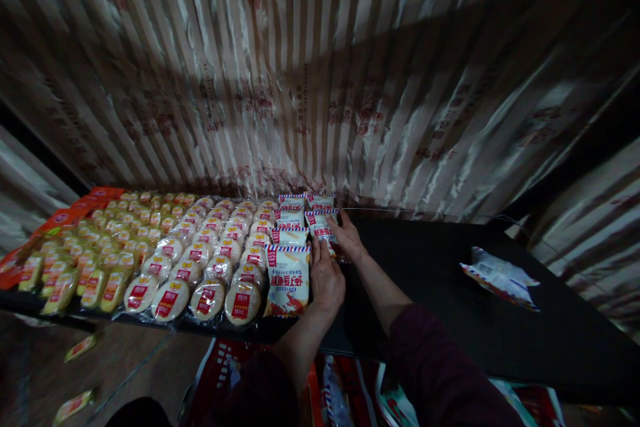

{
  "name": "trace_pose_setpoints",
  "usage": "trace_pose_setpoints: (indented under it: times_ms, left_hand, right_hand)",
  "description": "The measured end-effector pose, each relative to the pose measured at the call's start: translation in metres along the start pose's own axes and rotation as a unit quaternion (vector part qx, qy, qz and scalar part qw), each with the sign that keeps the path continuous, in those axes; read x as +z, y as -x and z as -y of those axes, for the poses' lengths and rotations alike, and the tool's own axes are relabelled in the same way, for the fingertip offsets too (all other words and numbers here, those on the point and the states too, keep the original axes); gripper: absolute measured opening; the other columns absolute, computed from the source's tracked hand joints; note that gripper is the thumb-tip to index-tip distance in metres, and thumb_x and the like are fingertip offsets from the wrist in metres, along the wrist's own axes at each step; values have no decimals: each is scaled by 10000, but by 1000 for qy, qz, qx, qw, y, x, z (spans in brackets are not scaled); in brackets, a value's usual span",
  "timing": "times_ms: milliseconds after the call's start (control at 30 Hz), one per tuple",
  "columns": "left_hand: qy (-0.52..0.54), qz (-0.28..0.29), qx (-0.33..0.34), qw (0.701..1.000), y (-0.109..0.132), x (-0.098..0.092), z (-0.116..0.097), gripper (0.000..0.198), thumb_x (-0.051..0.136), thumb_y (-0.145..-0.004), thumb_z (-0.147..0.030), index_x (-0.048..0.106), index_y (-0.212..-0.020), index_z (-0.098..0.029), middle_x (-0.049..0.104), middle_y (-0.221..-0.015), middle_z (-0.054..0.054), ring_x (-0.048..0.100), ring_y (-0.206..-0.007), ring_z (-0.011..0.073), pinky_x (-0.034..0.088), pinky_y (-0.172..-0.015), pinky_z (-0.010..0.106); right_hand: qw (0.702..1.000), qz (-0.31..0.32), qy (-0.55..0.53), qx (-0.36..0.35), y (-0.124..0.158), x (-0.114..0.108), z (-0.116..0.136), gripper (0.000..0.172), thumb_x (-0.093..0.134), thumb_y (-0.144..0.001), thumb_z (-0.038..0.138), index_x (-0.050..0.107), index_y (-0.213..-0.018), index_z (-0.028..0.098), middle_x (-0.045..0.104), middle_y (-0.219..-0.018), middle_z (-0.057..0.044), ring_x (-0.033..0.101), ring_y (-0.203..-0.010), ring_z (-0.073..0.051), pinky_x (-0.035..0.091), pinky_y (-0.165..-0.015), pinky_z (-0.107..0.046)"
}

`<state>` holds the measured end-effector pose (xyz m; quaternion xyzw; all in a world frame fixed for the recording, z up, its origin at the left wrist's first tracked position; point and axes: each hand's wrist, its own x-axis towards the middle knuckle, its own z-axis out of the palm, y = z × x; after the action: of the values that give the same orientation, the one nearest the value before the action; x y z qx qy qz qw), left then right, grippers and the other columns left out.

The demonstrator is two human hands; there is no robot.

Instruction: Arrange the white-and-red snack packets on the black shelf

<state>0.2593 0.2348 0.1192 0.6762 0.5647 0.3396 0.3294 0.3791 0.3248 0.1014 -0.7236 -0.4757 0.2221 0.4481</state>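
Observation:
Small white snack packets with red and blue striped edges lie in two columns on a black tabletop. My left hand (329, 282) is just right of the front packet (289, 280), its fingers reaching forward against a packet (321, 221) in the right column. On that same packet's right side my right hand (349, 238) rests, thumb and fingers at its edge. The two hands hold it between them, and its near part is hidden by my fingers.
Rows of round wrapped rice crackers (204, 300) lie to the left, then many yellow wrapped snacks (115, 288). A loose white packet (500, 277) lies on the black tabletop (425, 293) at right. Striped sheeting (300, 67) hangs behind. Two yellow snacks (75, 405) are on the floor.

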Motion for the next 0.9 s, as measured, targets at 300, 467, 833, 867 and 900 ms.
trace_pose_setpoints:
  times_ms: [300, 467, 833, 867, 900]
  left_hand:
    - [0, 4, 2, 1000, -1, -1, 0, 594, 388, -809, -59, 385, -1402, -19, 302, -1513, 153, 216, -1423, 251, 231, -1180, 389]
    - [-32, -2, 14, 999, 4, -3, -4, 609, 382, -807, -49, 359, -1414, -12, 277, -1523, 172, 189, -1431, 259, 220, -1181, 394]
    - [16, 5, 122, 992, 89, -29, -2, 456, 387, -781, -45, 598, -1167, -167, 589, -1273, 85, 488, -1237, 201, 384, -1096, 380]
    - [18, 11, 122, 992, 102, -33, 3, 433, 380, -773, -35, 621, -1105, -176, 624, -1196, 88, 530, -1169, 204, 426, -1051, 379]
    - [17, 17, 121, 992, 115, -37, 10, 410, 375, -764, -26, 638, -1039, -180, 646, -1117, 91, 558, -1105, 208, 459, -1004, 377]
  right_hand:
    - [999, 11, -27, 24, -1, 4, -6, 779, 538, -809, 566, 313, -1449, 184, 545, -1351, -150, 545, -1212, -252, 422, -1000, -393]
    - [999, -50, -14, 8, 14, -4, -2, 731, 541, -798, 564, 403, -1397, 167, 509, -1386, -152, 483, -1272, -275, 355, -1070, -436]
    - [983, -104, -119, -93, 127, -26, 42, 465, 489, -848, 484, 592, -1159, 155, 647, -1173, -128, 622, -1057, -227, 481, -949, -387]
    - [982, -93, -126, -106, 146, -27, 47, 430, 484, -855, 471, 606, -1131, 165, 661, -1146, -116, 629, -1044, -222, 484, -943, -383]
    - [981, -81, -130, -118, 165, -27, 52, 395, 473, -865, 457, 619, -1101, 176, 669, -1131, -104, 633, -1032, -217, 485, -937, -378]
